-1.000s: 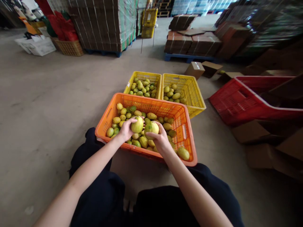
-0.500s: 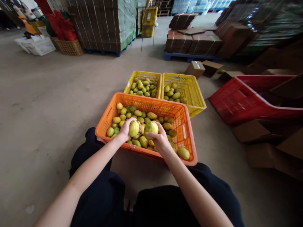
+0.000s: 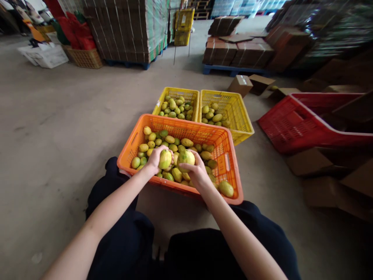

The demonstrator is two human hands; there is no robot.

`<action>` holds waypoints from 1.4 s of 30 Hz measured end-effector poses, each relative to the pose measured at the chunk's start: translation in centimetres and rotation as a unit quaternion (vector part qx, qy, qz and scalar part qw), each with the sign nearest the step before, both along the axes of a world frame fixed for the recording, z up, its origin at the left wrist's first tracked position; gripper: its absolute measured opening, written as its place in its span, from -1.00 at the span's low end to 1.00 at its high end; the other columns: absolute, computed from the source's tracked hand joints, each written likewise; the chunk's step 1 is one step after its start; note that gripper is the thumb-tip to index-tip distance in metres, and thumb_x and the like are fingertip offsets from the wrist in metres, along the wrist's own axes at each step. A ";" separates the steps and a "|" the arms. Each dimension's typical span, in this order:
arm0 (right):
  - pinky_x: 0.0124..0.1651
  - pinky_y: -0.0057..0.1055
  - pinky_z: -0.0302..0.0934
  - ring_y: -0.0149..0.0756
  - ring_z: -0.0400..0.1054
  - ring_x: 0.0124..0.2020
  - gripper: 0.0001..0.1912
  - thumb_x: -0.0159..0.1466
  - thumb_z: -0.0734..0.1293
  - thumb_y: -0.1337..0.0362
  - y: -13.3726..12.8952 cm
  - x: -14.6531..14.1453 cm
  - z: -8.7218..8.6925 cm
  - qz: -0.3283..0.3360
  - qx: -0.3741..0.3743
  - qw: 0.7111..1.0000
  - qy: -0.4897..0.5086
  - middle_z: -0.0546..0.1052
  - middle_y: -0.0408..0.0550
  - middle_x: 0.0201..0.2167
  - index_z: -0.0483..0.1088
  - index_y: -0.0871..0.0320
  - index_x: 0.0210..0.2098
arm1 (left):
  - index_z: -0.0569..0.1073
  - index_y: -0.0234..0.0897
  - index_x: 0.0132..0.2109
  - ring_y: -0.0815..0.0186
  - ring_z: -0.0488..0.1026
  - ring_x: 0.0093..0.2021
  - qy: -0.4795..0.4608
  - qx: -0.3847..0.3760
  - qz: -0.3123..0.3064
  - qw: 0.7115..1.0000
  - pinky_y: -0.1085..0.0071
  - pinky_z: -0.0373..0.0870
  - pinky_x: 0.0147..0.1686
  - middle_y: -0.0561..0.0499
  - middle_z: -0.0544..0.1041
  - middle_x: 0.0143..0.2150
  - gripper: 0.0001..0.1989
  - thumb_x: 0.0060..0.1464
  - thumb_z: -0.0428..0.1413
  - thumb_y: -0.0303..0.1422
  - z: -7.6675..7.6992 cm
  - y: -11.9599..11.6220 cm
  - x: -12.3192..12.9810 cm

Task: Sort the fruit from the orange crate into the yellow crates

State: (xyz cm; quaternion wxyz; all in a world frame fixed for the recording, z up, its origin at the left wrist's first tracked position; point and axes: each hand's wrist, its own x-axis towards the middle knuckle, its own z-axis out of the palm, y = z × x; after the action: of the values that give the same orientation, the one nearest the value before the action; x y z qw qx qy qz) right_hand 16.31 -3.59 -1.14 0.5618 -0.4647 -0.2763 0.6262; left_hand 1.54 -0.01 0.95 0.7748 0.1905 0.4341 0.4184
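An orange plastic crate [image 3: 225, 165] stands on the floor between my legs, with many oval yellow and green fruits [image 3: 176, 175] in it. Their exact kind is unclear; they look like small papayas or large lemons. My left hand [image 3: 155, 158] is closed around a yellow-green fruit [image 3: 165, 159] above the crate's middle. Just to its right, my right hand [image 3: 197, 166] grips a rounder fruit [image 3: 186, 157] with a greener top. The two held fruits are close together but apart. One larger fruit [image 3: 226, 188] lies in the crate's near right corner.
Behind the orange crate are two yellow crates: the left one [image 3: 157, 107] holds many fruits, the right one [image 3: 237, 111] fewer. To the right are a red crate [image 3: 279, 124] and cardboard boxes [image 3: 309, 161]. Wrapped pallet stacks [image 3: 119, 31] and flattened cartons [image 3: 221, 52] stand farther back.
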 end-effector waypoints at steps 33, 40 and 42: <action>-0.34 -0.42 0.15 -0.34 0.26 -0.37 -0.39 -0.28 0.49 0.36 -0.1 -0.1 0.2 0.008 -0.004 1.000 -0.010 0.42 -0.27 -0.42 0.32 0.04 -0.21 | 0.40 -0.32 -0.52 0.29 0.39 -0.63 -0.007 0.002 -0.013 1.000 0.43 0.33 -0.57 -0.01 0.37 -0.69 -0.82 -0.08 0.02 -0.32 -0.1 -0.1 -0.1; -0.33 -0.41 0.17 -0.33 0.27 -0.37 -0.38 -0.29 0.49 0.37 -0.1 -0.1 0.2 0.009 -0.007 1.000 -0.008 0.43 -0.27 -0.43 0.31 0.04 -0.21 | 0.40 -0.32 -0.50 0.29 0.40 -0.64 -0.012 -0.006 -0.011 1.000 0.42 0.34 -0.58 -0.01 0.38 -0.67 -0.84 -0.08 0.03 -0.33 0.2 -0.1 -0.1; -0.34 -0.41 0.17 -0.33 0.27 -0.37 -0.38 -0.29 0.49 0.36 -0.1 -0.1 0.2 0.011 -0.006 1.000 -0.010 0.43 -0.27 -0.42 0.31 0.04 -0.21 | 0.41 -0.33 -0.50 0.28 0.41 -0.63 -0.013 -0.008 -0.014 1.000 0.42 0.34 -0.57 -0.01 0.39 -0.67 -0.84 -0.08 0.05 -0.33 0.2 -0.1 -0.1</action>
State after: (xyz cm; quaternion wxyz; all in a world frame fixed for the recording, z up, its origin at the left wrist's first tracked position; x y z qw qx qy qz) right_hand 16.23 -3.72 -0.95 0.5495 -0.4712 -0.2833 0.6292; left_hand 1.46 -0.13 1.16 0.7879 0.1846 0.4243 0.4064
